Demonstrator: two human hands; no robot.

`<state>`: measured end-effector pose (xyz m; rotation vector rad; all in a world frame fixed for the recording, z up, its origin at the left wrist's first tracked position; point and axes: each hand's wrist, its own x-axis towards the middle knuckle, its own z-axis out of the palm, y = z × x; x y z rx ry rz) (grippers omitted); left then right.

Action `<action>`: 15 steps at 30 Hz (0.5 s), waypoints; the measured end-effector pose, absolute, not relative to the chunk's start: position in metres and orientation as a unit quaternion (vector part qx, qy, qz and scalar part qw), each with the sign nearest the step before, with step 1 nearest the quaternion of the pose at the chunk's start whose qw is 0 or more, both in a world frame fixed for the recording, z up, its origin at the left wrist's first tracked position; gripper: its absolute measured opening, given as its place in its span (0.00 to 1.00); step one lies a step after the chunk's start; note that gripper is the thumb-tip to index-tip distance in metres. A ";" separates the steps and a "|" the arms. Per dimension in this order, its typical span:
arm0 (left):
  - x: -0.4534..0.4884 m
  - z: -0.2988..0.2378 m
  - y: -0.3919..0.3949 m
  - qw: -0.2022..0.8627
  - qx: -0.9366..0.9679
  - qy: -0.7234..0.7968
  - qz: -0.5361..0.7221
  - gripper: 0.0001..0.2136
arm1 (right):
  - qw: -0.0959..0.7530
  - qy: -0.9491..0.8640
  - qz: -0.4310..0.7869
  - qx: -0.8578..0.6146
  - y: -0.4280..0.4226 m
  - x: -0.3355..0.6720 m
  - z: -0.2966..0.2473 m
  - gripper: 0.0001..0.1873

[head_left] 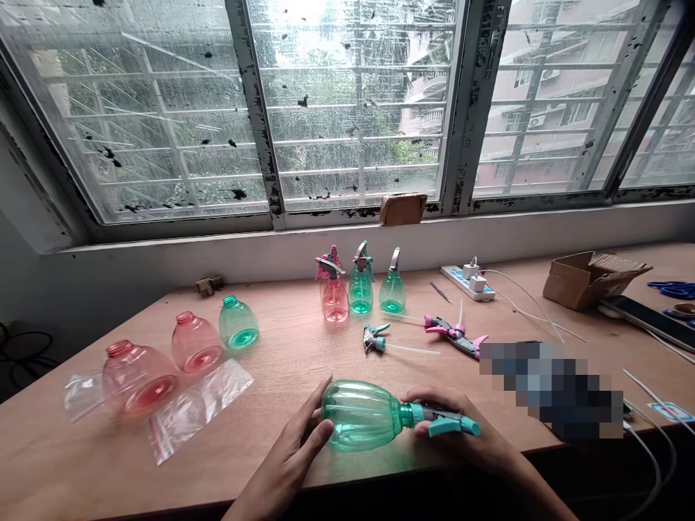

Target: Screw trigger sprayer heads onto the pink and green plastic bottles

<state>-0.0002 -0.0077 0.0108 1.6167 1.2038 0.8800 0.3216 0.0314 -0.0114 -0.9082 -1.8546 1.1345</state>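
Far left on the bench [293, 340]: small clear bag [81, 398], partly behind the big pink bottle [135, 369]. Second pink bottle [194, 340] just right of it, then a green open bottle [239, 318]; all three have bare necks. Zip bag [203, 405] lies flat in front of the pink pair.

Left hand [293, 441]: thumb and fingers apart, curved around the base end of the green spray bottle [361, 416]. That bottle is on its side at the front edge, base left, sprayer right; can't tell if it touches the wood.

Behind, near the wall: upright pink spray bottles [335, 302], overlapping, then upright green spray bottles [392, 295]. Loose teal sprayer [374, 340] between them and the held bottle, tube pointing right. Tweezers [441, 292] further back.

Right hand [461, 404]: fingers closed around the sprayer end of the held bottle, teal trigger [453, 425] facing the near edge. Pink-grey sprayers [456, 333] lie just beyond.

Then power strip [468, 284] with two white plugs, a pixelated patch, open carton [589, 278], dark-screened device [654, 318], blue-handled scissors [675, 289].
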 end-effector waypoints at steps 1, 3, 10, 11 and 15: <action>-0.001 0.010 -0.008 0.460 0.653 0.483 0.360 0.37 | 0.383 -0.727 0.444 -0.357 0.031 0.321 -0.011 0.23; -0.001 0.009 -0.008 0.479 0.646 0.464 0.371 0.36 | 0.385 -0.722 0.446 -0.363 0.031 0.320 -0.009 0.23; 0.002 0.009 -0.009 0.497 0.648 0.409 0.408 0.35 | 0.368 -0.701 0.474 -0.384 0.029 0.319 -0.007 0.25; 0.003 0.009 -0.009 0.494 0.650 0.407 0.409 0.36 | 0.366 -0.698 0.481 -0.384 0.029 0.319 -0.008 0.25; 0.002 0.007 -0.010 0.498 0.652 0.395 0.413 0.38 | 0.357 -0.691 0.502 -0.377 0.029 0.320 -0.011 0.26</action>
